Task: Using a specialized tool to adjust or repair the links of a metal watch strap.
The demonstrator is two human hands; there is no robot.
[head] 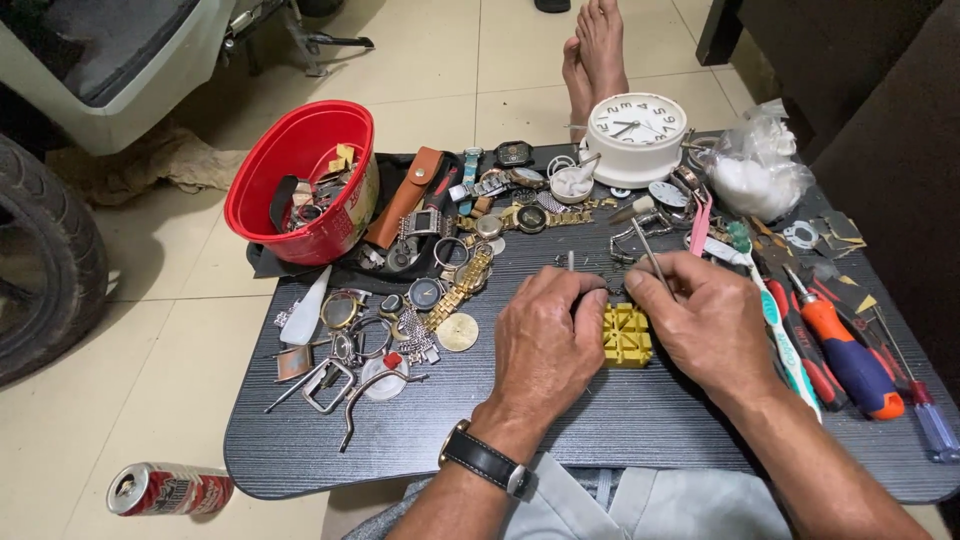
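Yellow plastic watch-band holder block [627, 335] sits mid-bench [620, 420], the left hand [545, 345] closed on a dark strap piece beside it, the right hand [700, 320] pinching a thin pin tool [652, 258], best kept upright and steady.

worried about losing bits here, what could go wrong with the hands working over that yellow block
1. The left hand and right hand crowd the yellow block, so the small part between them could slip and vanish among the loose watch parts nearby.
2. The thin metal tool in the right hand might skid toward the left fingers.
3. The screwdrivers near the table edge could roll off.
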